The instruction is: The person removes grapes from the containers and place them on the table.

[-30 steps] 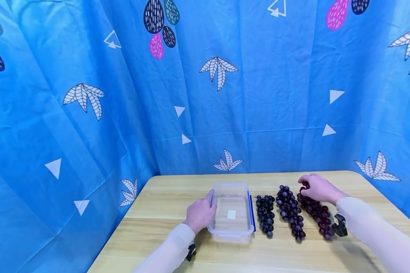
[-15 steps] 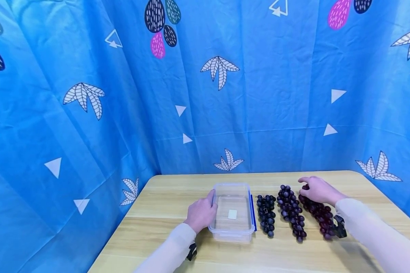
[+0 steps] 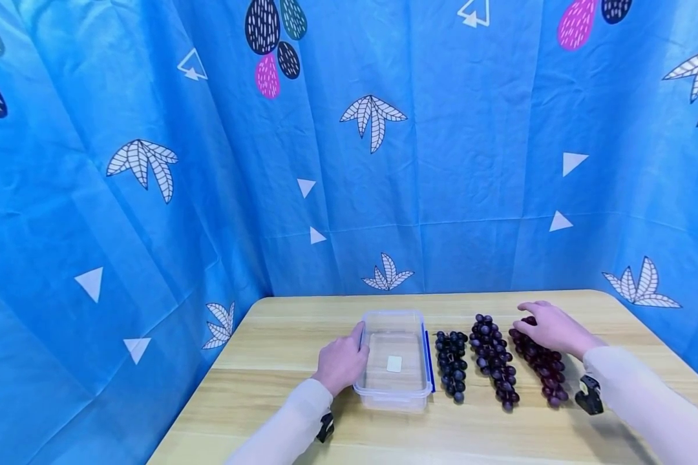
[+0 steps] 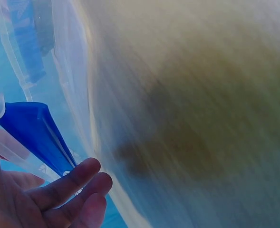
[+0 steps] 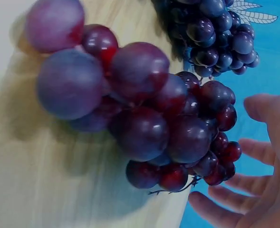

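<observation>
My left hand [image 3: 342, 361] rests at the left side of a clear plastic food box [image 3: 392, 394], index finger stretched along its rim. In the left wrist view, several loosely bent fingers lie below a blue latch flap [image 4: 33, 128], and another digit shows partly behind clear plastic. On the far right, my right hand [image 3: 552, 328] hovers over the far end of a dark red grape bunch [image 3: 538, 361]. Its fingers are spread around that end in the right wrist view, with a gap showing between thumb and grapes; fingertip contact is unclear.
Two more dark grape bunches, a smaller one [image 3: 452, 365] and a longer one [image 3: 494, 361], lie between the box and the red bunch. A blue flap [image 3: 430, 361] hangs along the box's right side. A patterned blue curtain [image 3: 471, 161] stands behind the wooden table [image 3: 256, 413].
My right hand has shifted slightly right at the far end of the red bunch, its fingers spreading wider. The left hand and the box stay in place.
</observation>
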`<state>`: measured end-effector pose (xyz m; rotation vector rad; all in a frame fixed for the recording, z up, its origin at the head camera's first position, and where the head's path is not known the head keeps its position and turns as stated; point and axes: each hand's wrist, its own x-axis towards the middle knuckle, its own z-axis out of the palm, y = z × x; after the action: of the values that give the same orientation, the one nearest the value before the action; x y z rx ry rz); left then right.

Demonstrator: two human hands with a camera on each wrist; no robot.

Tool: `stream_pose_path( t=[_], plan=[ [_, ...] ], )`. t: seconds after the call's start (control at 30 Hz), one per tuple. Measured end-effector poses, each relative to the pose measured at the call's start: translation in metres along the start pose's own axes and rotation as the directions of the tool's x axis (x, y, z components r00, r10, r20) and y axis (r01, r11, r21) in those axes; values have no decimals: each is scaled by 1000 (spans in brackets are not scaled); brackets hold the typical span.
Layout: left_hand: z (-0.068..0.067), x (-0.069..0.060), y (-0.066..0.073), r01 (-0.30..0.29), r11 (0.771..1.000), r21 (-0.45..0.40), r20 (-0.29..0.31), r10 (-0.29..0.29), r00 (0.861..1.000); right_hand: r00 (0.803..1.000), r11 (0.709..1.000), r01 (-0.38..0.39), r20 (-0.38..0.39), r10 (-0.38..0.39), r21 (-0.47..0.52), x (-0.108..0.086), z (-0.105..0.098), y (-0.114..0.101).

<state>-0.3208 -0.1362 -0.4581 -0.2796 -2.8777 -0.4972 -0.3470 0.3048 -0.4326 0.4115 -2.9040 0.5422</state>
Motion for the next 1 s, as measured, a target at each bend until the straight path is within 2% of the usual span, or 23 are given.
stream_pose_path(
  t=[0.17,0.33,0.53,0.8,1.0],
  plan=[
    [0,0,0,7,1000,-5,3,-7,1000,997,996,-79,-25,78,-31,-11,0,1],
    [0,1,0,6,1000,-5,6,-6,1000,988,990,-143,51,144,-14,-20,-3,-2],
    [1,2,-1,-4,1000,-2,-7,4,1000,983,990,-131,134,125,44,-26,1,-4],
    [2,0,-2,-7,1000,-7,-15,6,1000,988,990,-109,117,98,88,-28,6,-4],
    [1,0,-1,-1,1000,-12,-3,1,1000,986,988,-117,131,104,99,-30,6,-1]
  ],
)
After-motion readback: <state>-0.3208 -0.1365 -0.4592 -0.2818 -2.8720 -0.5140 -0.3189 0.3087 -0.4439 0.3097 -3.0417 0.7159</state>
